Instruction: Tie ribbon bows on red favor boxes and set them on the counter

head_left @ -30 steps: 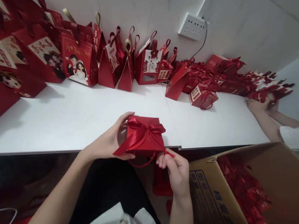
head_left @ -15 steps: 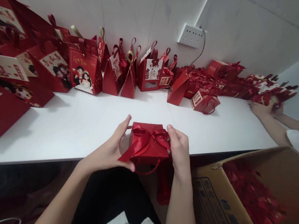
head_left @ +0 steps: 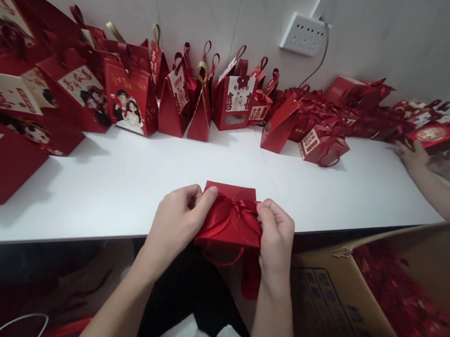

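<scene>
Thumb and fingers of the left hand (head_left: 179, 215) were closed on the left side of a red ribbon (head_left: 237, 207), against the edge of a small red box (head_left: 235, 235), while the right hand (head_left: 278, 237) pinched the ribbon's other side near the box's right edge. The box sat directly between the two hands, the knot about midway between the fingertips, and a twisted red cord (head_left: 236, 260) hung below the grip. It was at the near edge of the white table (head_left: 133, 182); whether it rested there or was held up could not be told. Beyond it stood a row of red gift bags (head_left: 234, 107), with a labelled box (head_left: 323, 145) farther right. A cardboard carton (head_left: 324, 298) of red packages (head_left: 409, 300) stood beside the right forearm (head_left: 275, 324), and another person's hands (head_left: 414, 157) held a red packet (head_left: 433, 134) at the table's far right.
</scene>
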Tool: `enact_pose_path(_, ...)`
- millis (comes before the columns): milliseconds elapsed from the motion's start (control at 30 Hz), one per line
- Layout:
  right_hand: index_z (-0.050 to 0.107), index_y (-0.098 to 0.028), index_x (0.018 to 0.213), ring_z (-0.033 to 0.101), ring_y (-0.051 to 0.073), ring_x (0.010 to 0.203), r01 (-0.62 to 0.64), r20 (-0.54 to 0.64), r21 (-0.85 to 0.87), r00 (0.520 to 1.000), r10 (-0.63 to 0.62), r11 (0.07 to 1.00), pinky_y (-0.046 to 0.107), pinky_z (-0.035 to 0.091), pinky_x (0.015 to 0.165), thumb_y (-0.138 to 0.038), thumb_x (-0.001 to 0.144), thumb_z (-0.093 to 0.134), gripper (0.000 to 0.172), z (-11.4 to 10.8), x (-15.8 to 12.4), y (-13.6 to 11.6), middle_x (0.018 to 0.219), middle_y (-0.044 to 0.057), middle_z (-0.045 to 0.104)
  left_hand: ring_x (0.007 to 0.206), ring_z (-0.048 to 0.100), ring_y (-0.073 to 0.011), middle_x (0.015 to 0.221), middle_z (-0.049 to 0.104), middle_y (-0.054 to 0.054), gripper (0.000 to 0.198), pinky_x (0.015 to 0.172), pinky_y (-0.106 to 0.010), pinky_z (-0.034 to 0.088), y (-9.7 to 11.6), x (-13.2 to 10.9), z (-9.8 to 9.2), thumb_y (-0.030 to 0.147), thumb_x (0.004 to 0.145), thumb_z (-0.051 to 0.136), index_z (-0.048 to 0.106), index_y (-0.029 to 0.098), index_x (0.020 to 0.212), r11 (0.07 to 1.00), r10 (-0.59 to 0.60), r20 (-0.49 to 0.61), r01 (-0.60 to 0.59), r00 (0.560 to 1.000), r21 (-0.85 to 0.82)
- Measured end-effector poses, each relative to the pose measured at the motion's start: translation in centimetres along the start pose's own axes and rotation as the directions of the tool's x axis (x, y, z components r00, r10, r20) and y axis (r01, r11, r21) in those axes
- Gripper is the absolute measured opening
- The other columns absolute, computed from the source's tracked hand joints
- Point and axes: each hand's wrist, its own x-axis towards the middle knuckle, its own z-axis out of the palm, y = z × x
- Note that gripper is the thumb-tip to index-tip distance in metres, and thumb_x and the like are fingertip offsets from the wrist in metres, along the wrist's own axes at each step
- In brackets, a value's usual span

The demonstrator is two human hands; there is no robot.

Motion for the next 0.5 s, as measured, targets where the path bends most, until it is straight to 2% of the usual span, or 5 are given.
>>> enact_pose_path(133, 0.029, -0.02, 0.059, 0.02, 0.009, 0.051, -0.018, 0.001, 0.105, 1.0, 0.018, 0.994, 0.025, 0.017, 0.047, -0.028, 0.087, 0.05, 0.036, 0.1, -0.2, 0.5, 0.057, -0.005, 0.024, 0.05, 0.026, -0.0076, 0.053, 0.026, 0.005, 0.041, 0.046, -0.022, 0.021, -0.8, 0.0, 0.4, 0.038, 0.085, 0.049, 0.028, 0.018, 0.055, 0.985, 0.044, 0.006, -0.043, 0.999, -0.17)
enact_pose_path(300, 0.033, -0.019, 0.056, 0.017, 0.008, 0.046, -0.133, 0.017, 0.284, 0.991, 0.133, 0.95, 0.024, 0.013, 0.043, -0.029, 0.082, 0.054, 0.034, 0.1, -0.2, 1.1, 0.054, -0.006, 0.022, 0.048, 0.02, -0.0076, 0.053, 0.022, 0.005, 0.04, 0.044, -0.022, 0.02, -1.5, -0.3, 1.4, 0.028, 0.084, 0.049, 0.025, 0.018, 0.054, 0.92, 0.044, -0.085, -0.074, 0.995, -0.385)
enact_pose_path(500, 0.036, -0.018, 0.053, 0.02, 0.007, 0.044, -0.214, 0.062, 0.392, 0.977, 0.206, 0.895, 0.022, 0.016, 0.043, -0.031, 0.079, 0.056, 0.036, 0.0, -0.3, 1.4, 0.051, -0.007, 0.023, 0.047, 0.018, -0.0069, 0.052, 0.021, 0.005, 0.04, 0.042, -0.021, 0.018, -2.1, -0.4, 2.1, 0.024, 0.085, 0.048, 0.026, 0.018, 0.053, 0.897, 0.051, -0.172, -0.121, 0.984, -0.426)
